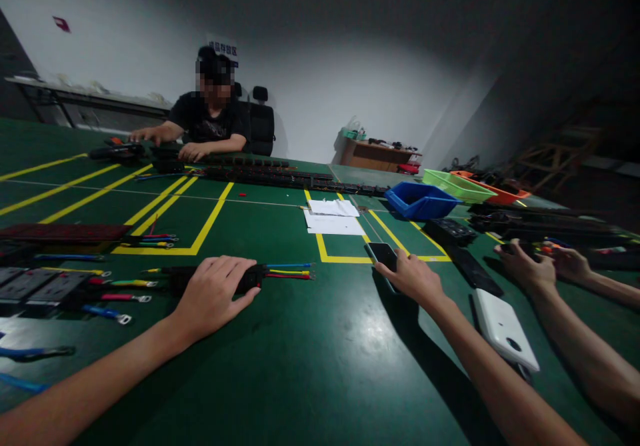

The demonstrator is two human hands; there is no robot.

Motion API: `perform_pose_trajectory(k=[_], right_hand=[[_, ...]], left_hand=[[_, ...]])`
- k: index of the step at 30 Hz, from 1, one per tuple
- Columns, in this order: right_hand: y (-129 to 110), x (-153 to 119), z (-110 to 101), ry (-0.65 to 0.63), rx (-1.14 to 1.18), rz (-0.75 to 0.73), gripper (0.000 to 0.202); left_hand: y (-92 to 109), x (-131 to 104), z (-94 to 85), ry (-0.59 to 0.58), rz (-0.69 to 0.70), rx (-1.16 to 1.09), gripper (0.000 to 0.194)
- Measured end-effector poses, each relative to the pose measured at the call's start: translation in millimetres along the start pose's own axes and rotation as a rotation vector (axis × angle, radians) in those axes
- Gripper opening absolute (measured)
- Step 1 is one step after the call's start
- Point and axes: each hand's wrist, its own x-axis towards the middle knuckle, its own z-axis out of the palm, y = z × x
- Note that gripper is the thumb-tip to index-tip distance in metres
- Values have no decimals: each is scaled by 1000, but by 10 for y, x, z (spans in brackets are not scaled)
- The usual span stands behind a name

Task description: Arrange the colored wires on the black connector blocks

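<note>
My left hand (217,293) lies over a black module (180,279) on the green table, its fingers wrapped over the casing. Blue, yellow and red wires (293,272) with lugs come out of the module's right end. On the right, my right hand (411,274) grips the near right edge of a dark-screened phone (384,258), which rests low over the table. More lugged cables (125,297) and black socket-like modules (43,291) lie left of my left hand.
White papers (334,218) lie mid-table. Blue (425,199), green (463,186) and orange bins stand behind, at the right. A white device (505,326) lies beside my right forearm. Another person's hands (533,269) work at the right; a person (213,116) sits across the table.
</note>
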Motion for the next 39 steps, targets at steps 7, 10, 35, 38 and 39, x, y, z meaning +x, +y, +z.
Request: perform_pose_trajectory(k=[7, 10, 35, 38, 39], right_hand=[[-14, 12, 62, 77, 50, -3, 70], [-89, -69, 15, 95, -35, -17, 63], [-1332, -339, 264, 283, 640, -743, 13], [-1323, -327, 276, 340, 757, -789, 12], [-1323, -330, 276, 371, 784, -814, 13]], left_hand=[[5, 5, -3, 18, -1, -4, 40], [1, 2, -4, 11, -9, -12, 41], [20, 13, -11, -7, -5, 37, 40], [14, 11, -7, -17, -2, 42, 41], [12, 11, -6, -21, 1, 46, 42]])
